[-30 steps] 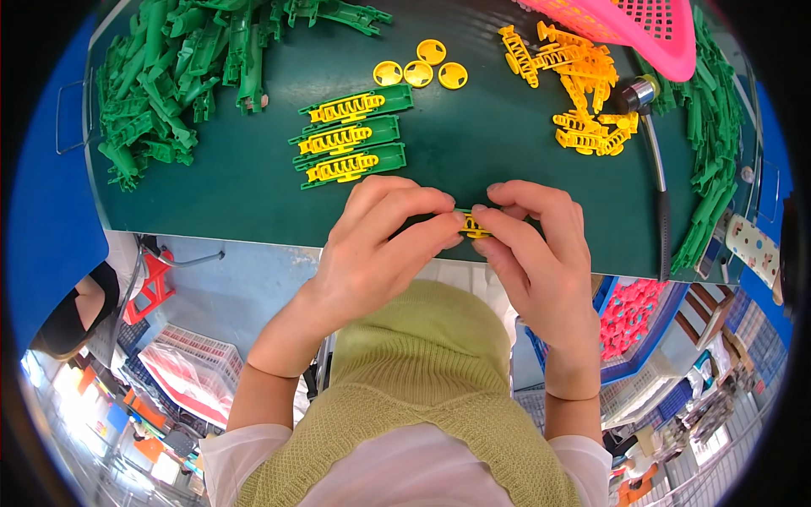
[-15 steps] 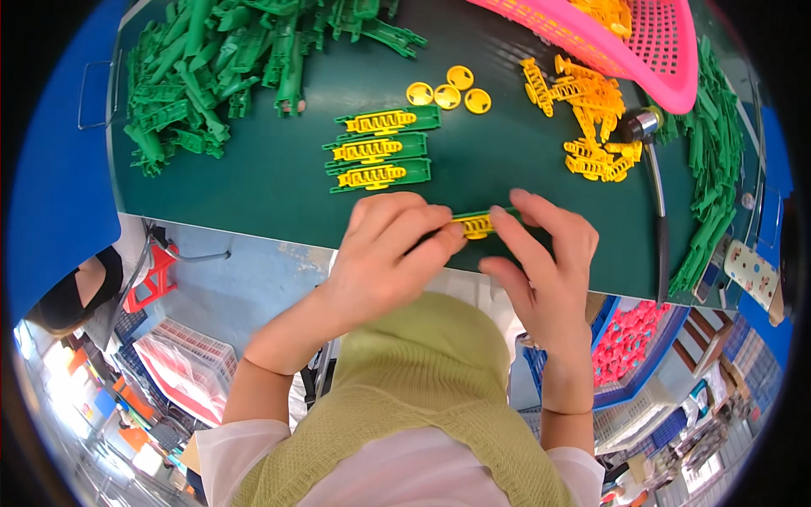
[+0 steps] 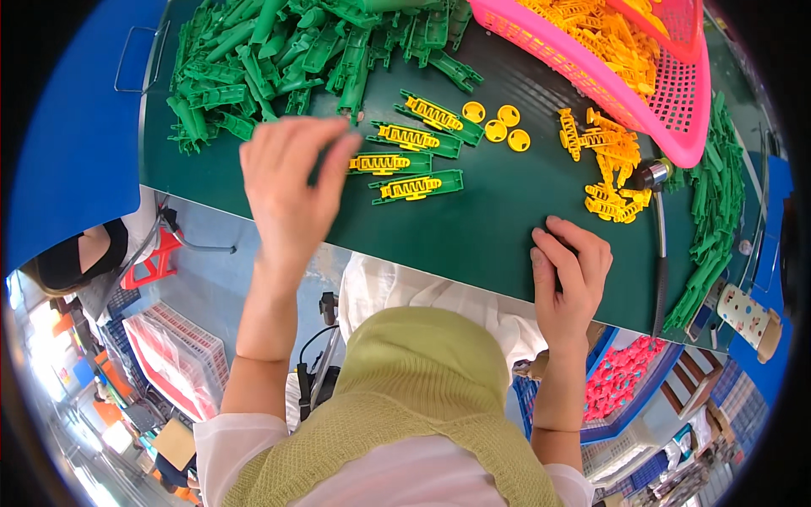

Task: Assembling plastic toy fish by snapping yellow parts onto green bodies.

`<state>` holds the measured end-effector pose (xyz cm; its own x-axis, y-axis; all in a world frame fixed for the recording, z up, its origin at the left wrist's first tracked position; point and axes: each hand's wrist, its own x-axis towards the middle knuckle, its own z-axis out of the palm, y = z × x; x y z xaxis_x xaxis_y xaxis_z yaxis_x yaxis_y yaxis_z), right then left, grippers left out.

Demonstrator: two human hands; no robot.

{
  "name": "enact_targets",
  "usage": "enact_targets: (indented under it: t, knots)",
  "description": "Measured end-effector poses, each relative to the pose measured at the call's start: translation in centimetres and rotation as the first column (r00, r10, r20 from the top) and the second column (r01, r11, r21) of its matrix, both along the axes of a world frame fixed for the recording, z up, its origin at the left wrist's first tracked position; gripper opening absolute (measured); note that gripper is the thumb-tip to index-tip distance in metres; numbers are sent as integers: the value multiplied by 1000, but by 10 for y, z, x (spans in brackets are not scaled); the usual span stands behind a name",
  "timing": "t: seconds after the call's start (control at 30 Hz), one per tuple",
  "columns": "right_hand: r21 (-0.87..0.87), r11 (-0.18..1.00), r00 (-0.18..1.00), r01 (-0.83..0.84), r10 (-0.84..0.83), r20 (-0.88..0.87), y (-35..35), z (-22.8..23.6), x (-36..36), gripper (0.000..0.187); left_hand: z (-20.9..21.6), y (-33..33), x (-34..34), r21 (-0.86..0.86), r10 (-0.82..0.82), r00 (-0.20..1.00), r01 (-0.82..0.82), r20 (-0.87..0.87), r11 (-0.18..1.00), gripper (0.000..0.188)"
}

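My left hand (image 3: 291, 173) hovers over the left part of the table, just below the heap of green plastic parts (image 3: 228, 89). A gap shows between its thumb and curved fingers, with nothing seen in it. Right of it lie several green trough-shaped pieces (image 3: 456, 181), each with a yellow spring-shaped insert (image 3: 410, 188) seated inside. One piece is partly behind my left thumb. My right hand (image 3: 574, 275) rests at the table's near edge, fingers loosely bent and apart, holding nothing visible. Beyond the green pieces lie several round yellow discs (image 3: 496, 130).
Loose yellow spring-shaped parts (image 3: 604, 144) lie at right, below a pink basket (image 3: 557, 63) of more yellow parts. Beside them lies a black-handled hammer (image 3: 661, 253). Long green parts (image 3: 714, 194) line the right side. Under the table edge stands a blue crate (image 3: 604, 431) with pink pieces.
Both hands have parted from the green piece with its yellow insert, which now lies with the others. My left hand has moved up and left; the right moved slightly down. The view has shifted.
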<state>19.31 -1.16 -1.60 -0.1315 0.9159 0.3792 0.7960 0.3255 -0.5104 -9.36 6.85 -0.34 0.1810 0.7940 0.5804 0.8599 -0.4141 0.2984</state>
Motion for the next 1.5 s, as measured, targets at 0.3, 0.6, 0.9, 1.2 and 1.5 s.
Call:
enact_targets:
  t: [0.3,0.6,0.9,1.2,1.5]
  knots:
    - [-7,1000,999,-8,8,-52,0,0,3,24,8,21,-10,-186,113,994,-110,4,976,24]
    - [27,969,955,245,-246,165,17,11,27,28,21,-10,-27,-96,221,955,-206,197,974,22]
    - [-40,976,963,212,-202,179,2,15,32,25,25,-37,10,-143,74,863,-2,500,990,14]
    - [-58,991,969,120,-104,224,-11,23,32,26,1,-55,92,-276,-404,894,445,195,852,26]
    - [-66,994,994,-83,78,-73,-13,34,16,35,2,-52,79,-322,-406,844,516,350,794,40]
